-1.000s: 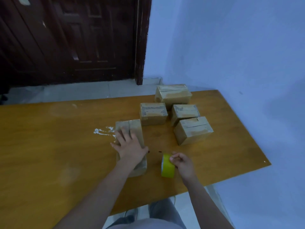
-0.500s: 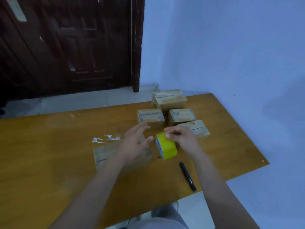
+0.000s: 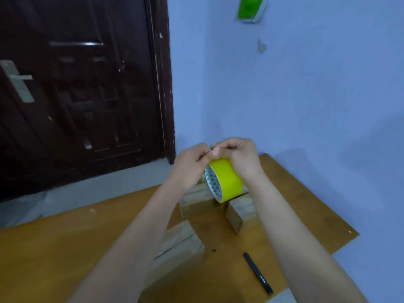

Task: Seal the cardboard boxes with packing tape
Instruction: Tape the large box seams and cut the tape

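Both sets of fingertips (image 3: 215, 152) pinch at the top of the yellow tape roll (image 3: 225, 179), apparently seeking its free end; the right hand (image 3: 239, 157) wraps the roll, the left hand (image 3: 191, 162) picks beside it. Roll axis runs left-right, held aloft; the nearest cardboard box (image 3: 178, 246) lies directly below on the table (image 3: 54, 248), under the left forearm.

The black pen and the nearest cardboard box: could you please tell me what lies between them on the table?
In the head view, only bare table separates the pen and the nearest box, apart from a small dark speck.
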The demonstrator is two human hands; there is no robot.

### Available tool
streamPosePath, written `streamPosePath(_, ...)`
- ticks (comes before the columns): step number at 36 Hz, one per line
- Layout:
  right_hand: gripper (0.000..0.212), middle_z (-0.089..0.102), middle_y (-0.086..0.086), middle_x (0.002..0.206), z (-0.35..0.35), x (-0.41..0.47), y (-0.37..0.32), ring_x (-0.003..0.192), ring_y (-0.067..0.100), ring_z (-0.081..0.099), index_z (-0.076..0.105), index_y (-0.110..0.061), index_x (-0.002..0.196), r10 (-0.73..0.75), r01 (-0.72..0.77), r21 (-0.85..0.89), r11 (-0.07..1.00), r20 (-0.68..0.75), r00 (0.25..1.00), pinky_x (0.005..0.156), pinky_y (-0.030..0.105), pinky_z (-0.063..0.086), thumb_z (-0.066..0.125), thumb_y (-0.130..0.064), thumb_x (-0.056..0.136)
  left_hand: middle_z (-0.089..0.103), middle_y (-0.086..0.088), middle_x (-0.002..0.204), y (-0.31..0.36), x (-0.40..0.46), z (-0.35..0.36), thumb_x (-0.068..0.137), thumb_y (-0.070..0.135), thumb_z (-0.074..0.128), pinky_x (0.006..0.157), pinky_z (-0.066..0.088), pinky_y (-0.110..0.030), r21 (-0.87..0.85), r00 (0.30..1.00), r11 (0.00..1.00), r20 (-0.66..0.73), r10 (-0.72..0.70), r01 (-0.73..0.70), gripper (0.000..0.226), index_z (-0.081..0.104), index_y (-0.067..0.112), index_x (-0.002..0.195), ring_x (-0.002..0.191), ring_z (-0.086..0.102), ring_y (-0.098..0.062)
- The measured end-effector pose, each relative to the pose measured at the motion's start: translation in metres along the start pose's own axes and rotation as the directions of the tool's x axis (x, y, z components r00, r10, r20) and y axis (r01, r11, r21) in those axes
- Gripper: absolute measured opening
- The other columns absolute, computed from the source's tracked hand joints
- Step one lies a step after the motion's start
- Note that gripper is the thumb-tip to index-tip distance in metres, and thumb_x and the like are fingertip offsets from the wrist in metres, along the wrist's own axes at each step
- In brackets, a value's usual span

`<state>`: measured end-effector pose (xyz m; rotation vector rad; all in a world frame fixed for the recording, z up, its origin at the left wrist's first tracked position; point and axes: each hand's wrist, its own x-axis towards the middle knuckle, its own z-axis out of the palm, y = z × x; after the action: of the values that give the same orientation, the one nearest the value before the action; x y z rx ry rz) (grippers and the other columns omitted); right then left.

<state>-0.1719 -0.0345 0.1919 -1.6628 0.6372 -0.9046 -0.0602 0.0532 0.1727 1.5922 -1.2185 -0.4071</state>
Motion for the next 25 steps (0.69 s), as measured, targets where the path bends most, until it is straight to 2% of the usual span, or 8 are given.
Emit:
streamPosePath(3,0.026,0.07,-0.009,0.065,-0.001,0.013,-0.034,0.068,0.004,0.065,0.067,-0.012,0.064,-0.098,0.104,0.075,0.992,-0.079,0.992,0.071,0.016,0.05,0.066,0.011,0.075,0.052,0.002,0.06,0.028,0.023,-0.015,0.073,0.058,0.062,0.073,0.054,-0.053,-0.127,1.0,0.992,0.01,-0.009,0.01,0.035,0.051,0.027,0.059,0.064,0.052,-0.021)
streamPosePath(7,0.023,0.071,-0.007,0.068,-0.006,0.025,-0.076,0.069,0.004,0.066,0.069,-0.012,0.068,-0.151,0.178,0.157,0.971,-0.169,0.974,0.073,0.019,0.052,0.064,0.007,0.08,0.049,0.008,0.05,0.072,0.051,-0.038,0.091,0.027,0.063,0.058,0.05,-0.032,-0.081,0.989,0.986,0.02,0.147,-0.145,0.034,0.047,0.022,0.061,0.051,0.049,-0.011)
streamPosePath(9,0.011,0.069,0.0,0.074,-0.008,0.033,-0.098,0.072,0.008,0.063,0.072,-0.005,0.088,-0.16,0.197,0.177,0.964,-0.204,0.966,0.077,0.026,0.051,0.061,-0.002,0.087,0.048,0.007,0.047,0.096,0.064,-0.048,0.093,0.027,0.061,0.055,0.049,-0.033,0.057,0.974,0.973,-0.041,0.225,-0.222,0.034,0.046,0.017,0.063,0.047,0.049,-0.012)
streamPosePath(12,0.05,0.062,0.0,0.111,-0.014,0.046,-0.128,0.105,0.016,0.059,0.044,-0.008,0.138,-0.086,0.147,0.249,0.957,-0.24,0.967,0.1,0.037,0.044,0.056,-0.027,0.094,0.046,0.001,0.053,0.127,0.082,-0.061,0.093,0.024,0.06,0.05,0.052,-0.04,0.047,0.955,0.968,-0.161,0.25,-0.245,0.039,0.041,0.02,0.059,0.046,0.051,-0.02)
streamPosePath(14,0.05,0.058,0.002,0.128,-0.02,0.047,-0.145,0.121,0.02,0.054,0.053,-0.019,0.128,-0.087,0.143,0.27,0.952,-0.21,0.974,0.106,0.043,0.04,0.059,-0.045,0.085,0.044,-0.003,0.057,0.141,0.092,-0.07,0.094,0.024,0.058,0.043,0.051,-0.04,-0.021,0.942,0.974,-0.258,0.214,-0.227,0.043,0.038,0.023,0.056,0.041,0.052,-0.022)
streamPosePath(17,0.017,0.067,0.003,0.1,-0.027,0.035,-0.162,0.1,0.019,0.064,0.064,-0.019,0.095,-0.198,0.215,0.268,0.939,-0.086,0.976,0.085,0.033,0.053,0.054,-0.033,0.093,0.044,-0.011,0.068,0.161,0.102,-0.081,0.097,0.025,0.053,0.044,0.055,-0.042,-0.131,0.929,0.971,-0.341,0.144,-0.198,0.04,0.035,0.014,0.063,0.044,0.058,-0.026)
streamPosePath(19,0.017,0.069,0.005,0.09,-0.031,0.028,-0.162,0.087,0.016,0.063,0.066,-0.011,0.093,-0.306,0.296,0.272,0.916,-0.007,0.952,0.079,0.026,0.051,0.058,-0.026,0.09,0.045,-0.015,0.071,0.17,0.106,-0.085,0.098,0.026,0.052,0.046,0.056,-0.046,-0.165,0.929,0.967,-0.346,0.129,-0.196,0.039,0.036,0.013,0.065,0.047,0.059,-0.028)
streamPosePath(25,0.015,0.072,-0.004,0.086,-0.042,0.02,-0.158,0.083,0.005,0.064,0.069,-0.014,0.091,-0.512,0.481,0.218,0.849,0.117,0.851,0.077,0.016,0.049,0.061,-0.021,0.08,0.047,-0.012,0.065,0.194,0.106,-0.092,0.096,0.02,0.056,0.05,0.054,-0.041,-0.211,0.928,0.937,-0.311,0.204,-0.277,0.035,0.047,0.005,0.066,0.046,0.052,-0.02)
